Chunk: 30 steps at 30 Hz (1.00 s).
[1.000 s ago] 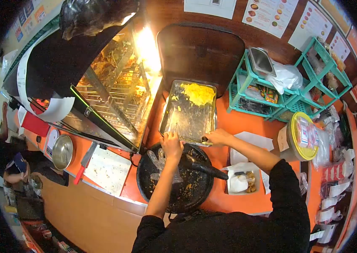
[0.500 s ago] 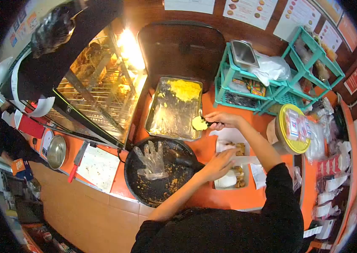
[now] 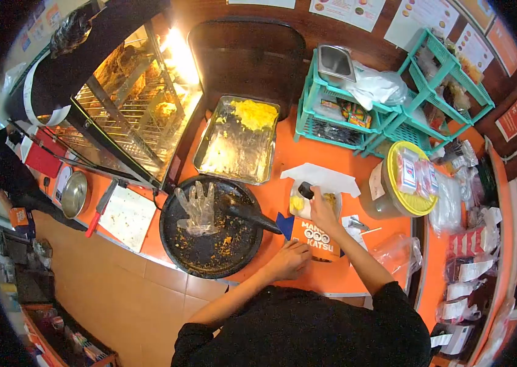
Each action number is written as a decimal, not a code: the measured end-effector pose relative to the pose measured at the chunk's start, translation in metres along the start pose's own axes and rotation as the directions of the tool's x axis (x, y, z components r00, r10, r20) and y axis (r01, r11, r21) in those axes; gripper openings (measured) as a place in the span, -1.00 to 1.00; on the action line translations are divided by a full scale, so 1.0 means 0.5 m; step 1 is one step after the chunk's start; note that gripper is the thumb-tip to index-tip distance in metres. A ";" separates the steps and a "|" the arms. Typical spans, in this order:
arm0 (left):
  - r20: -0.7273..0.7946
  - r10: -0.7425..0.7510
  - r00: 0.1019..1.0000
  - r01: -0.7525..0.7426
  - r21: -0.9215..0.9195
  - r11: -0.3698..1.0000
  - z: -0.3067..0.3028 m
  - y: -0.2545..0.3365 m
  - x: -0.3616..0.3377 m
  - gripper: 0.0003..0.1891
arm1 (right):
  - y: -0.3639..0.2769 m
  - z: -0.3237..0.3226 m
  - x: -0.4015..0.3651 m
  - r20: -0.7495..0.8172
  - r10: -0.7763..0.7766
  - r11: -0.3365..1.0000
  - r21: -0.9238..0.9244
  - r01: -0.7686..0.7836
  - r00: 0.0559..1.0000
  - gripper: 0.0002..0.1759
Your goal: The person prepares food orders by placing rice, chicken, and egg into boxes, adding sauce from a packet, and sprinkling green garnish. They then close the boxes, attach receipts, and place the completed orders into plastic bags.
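Observation:
My right hand [image 3: 324, 211] grips a black scoop [image 3: 306, 190] by its handle, over an open takeout box [image 3: 350, 185]. Yellow food [image 3: 297, 203], soft and mashed-looking, sits at the box's left side; browned pieces [image 3: 330, 199] show to the right, partly behind my hand. An orange printed flap [image 3: 315, 237] faces me at the front of the box. My left hand [image 3: 293, 258] has its fingers curled against the flap's lower left corner. Behind to the left, a metal tray [image 3: 237, 160] holds more of the yellow food.
A dark round pan [image 3: 179, 254] with crumbs and a clear plastic glove [image 3: 200, 211] lies left of the box. A red-handled knife [image 3: 102, 208] rests by a white board [image 3: 129, 221]. Teal baskets [image 3: 332, 131] and a yellow-lidded tub [image 3: 387, 189] stand right. A person [image 3: 11, 171] is far left.
My right hand has brought the scoop from the tray's edge to the box. My left hand has drawn back toward me. The printed orange flap and white lid now show on the box.

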<state>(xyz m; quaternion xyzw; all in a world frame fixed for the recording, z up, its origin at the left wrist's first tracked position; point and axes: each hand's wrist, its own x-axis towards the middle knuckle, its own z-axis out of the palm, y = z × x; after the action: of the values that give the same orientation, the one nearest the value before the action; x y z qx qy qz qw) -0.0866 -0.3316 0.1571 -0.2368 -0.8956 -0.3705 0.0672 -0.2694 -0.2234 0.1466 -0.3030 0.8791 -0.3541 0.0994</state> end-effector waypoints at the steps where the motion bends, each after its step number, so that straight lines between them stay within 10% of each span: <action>1: -0.012 -0.009 1.000 0.009 0.012 1.000 -0.003 0.000 0.003 -0.69 | -0.043 -0.029 0.011 0.092 0.107 0.994 0.015 -0.108 0.990 -0.60; 4: -0.049 -0.051 0.998 0.048 -0.049 0.998 -0.009 0.004 0.026 -0.68 | -0.177 -0.045 0.091 0.115 -0.064 0.988 0.145 0.047 0.991 -0.62; 6: -0.420 0.108 0.901 -0.140 -0.047 0.989 -0.023 0.011 0.044 -0.85 | -0.173 0.026 0.219 0.040 -0.249 0.952 0.195 0.236 0.968 -0.52; 13: -0.610 -0.187 0.770 0.198 -0.050 0.979 -0.109 -0.002 -0.057 -0.83 | -0.118 0.250 0.612 -0.130 -0.001 0.958 -0.285 -0.036 0.992 -0.11; 17: -0.650 -0.369 0.665 0.366 -0.146 0.919 -0.151 -0.029 -0.128 -0.87 | -0.083 0.361 0.618 -0.244 -0.069 0.684 -0.718 -0.132 0.967 -0.14; 26: -0.621 -0.356 0.699 0.383 -0.096 0.919 -0.191 -0.039 -0.130 -0.86 | -0.048 0.367 0.621 -0.199 -0.124 0.604 -0.792 -0.085 0.972 -0.26; 30: -0.618 -0.346 0.706 0.356 -0.113 0.928 -0.174 -0.040 -0.125 -0.86 | -0.088 0.320 0.653 0.099 0.235 0.930 -0.313 -0.194 0.967 -0.25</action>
<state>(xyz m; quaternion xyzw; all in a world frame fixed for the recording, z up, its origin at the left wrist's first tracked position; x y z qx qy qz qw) -0.0459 -0.4277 0.1885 0.0756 -0.8526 -0.4270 0.2917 -0.4468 -0.5351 0.0730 -0.2396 0.9419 -0.1817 0.1495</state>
